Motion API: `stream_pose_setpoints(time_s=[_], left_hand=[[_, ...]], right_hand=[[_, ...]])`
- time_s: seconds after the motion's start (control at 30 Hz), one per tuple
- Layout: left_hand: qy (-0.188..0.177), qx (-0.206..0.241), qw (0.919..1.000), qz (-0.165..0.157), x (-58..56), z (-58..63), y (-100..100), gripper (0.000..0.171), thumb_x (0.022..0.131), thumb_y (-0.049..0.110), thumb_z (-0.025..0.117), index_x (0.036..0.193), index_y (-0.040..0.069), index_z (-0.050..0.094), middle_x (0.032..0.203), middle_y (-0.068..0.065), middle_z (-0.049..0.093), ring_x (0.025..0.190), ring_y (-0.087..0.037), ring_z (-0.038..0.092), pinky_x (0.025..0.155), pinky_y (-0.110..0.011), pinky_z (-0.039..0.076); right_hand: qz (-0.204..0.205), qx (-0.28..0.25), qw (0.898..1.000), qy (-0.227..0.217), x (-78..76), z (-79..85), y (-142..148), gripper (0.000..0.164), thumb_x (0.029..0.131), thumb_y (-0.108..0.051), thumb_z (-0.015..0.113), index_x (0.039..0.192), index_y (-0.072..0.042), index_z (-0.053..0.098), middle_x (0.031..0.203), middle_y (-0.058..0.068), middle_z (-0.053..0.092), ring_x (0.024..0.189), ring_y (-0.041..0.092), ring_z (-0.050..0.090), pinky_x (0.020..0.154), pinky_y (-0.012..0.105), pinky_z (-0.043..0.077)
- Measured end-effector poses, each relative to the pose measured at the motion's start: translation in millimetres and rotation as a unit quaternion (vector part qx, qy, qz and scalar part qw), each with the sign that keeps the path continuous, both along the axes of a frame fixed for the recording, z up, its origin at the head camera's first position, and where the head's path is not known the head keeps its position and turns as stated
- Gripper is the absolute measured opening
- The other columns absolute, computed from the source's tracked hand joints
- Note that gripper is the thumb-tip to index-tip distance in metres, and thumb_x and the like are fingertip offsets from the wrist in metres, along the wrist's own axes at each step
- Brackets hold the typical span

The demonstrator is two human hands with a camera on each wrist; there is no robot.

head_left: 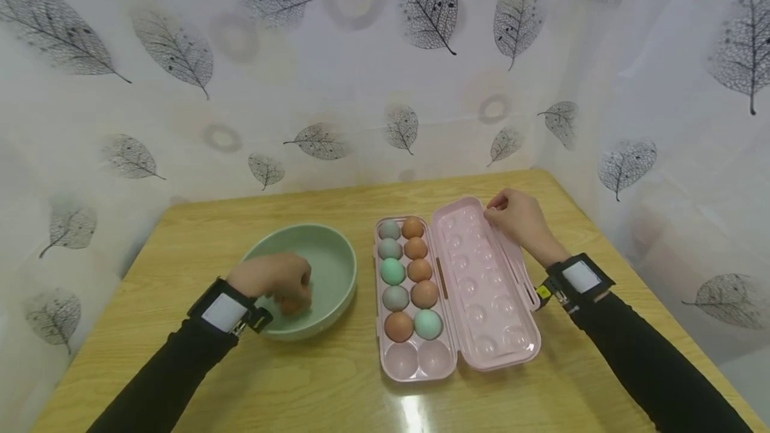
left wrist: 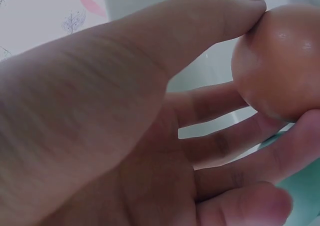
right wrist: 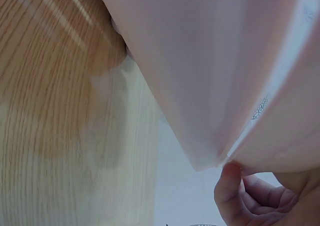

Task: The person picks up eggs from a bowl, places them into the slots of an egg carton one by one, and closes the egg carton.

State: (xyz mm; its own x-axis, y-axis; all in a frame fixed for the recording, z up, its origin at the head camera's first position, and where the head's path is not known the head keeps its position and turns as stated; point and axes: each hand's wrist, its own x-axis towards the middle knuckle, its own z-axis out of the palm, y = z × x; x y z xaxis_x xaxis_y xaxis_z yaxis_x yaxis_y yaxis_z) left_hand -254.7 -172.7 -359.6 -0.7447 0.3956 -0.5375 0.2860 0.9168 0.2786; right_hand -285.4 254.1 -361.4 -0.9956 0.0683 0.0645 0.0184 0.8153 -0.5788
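My left hand (head_left: 272,275) is inside the pale green bowl (head_left: 334,271), gripping a brown egg (left wrist: 282,61) between thumb and fingertips. To the bowl's right lies a pink plastic egg carton (head_left: 402,362), opened flat. Two columns of eggs fill it: brown ones (head_left: 424,294), greyish ones (head_left: 396,298) and mint green ones (head_left: 428,324). The nearest pair of cups shows bare pink. With thumb and finger, my right hand (head_left: 520,220) pinches the far right edge of the dimpled lid (head_left: 478,286).
All of it stands on a light wood-grain table (head_left: 313,386). A white cloth (head_left: 355,85) printed with dark leaves hangs behind the table and along both sides. A narrow pink flap (head_left: 517,262) runs along the lid's right side.
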Motion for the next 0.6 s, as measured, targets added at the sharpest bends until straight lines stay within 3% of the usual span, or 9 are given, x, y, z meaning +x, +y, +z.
stream_pose_setpoints(time_s=[0.43,0.6], left_hand=[[-0.031,-0.002,0.9995,-0.003,-5.1,-1.0,-0.6,0.007,0.073,0.006,0.064,0.067,0.010,0.064,0.060,0.000,0.059,0.054,-0.014,0.050,0.052,-0.024,0.042],[-0.027,0.006,0.9996,-0.004,-8.3,-2.4,0.4,0.007,0.074,0.006,0.062,0.080,0.009,0.060,0.067,-0.002,0.061,0.058,-0.015,0.053,0.053,-0.025,0.044]], right_hand=[[0.000,0.005,1.000,-0.005,-0.9,0.2,-1.5,0.027,0.093,-0.018,0.064,0.109,0.003,0.064,0.107,0.023,0.065,0.091,0.031,0.062,0.069,0.029,0.050],[-0.002,0.006,1.000,-0.012,-1.1,0.6,-2.4,0.027,0.093,-0.019,0.063,0.110,0.002,0.063,0.108,0.022,0.064,0.091,0.031,0.061,0.069,0.029,0.050]])
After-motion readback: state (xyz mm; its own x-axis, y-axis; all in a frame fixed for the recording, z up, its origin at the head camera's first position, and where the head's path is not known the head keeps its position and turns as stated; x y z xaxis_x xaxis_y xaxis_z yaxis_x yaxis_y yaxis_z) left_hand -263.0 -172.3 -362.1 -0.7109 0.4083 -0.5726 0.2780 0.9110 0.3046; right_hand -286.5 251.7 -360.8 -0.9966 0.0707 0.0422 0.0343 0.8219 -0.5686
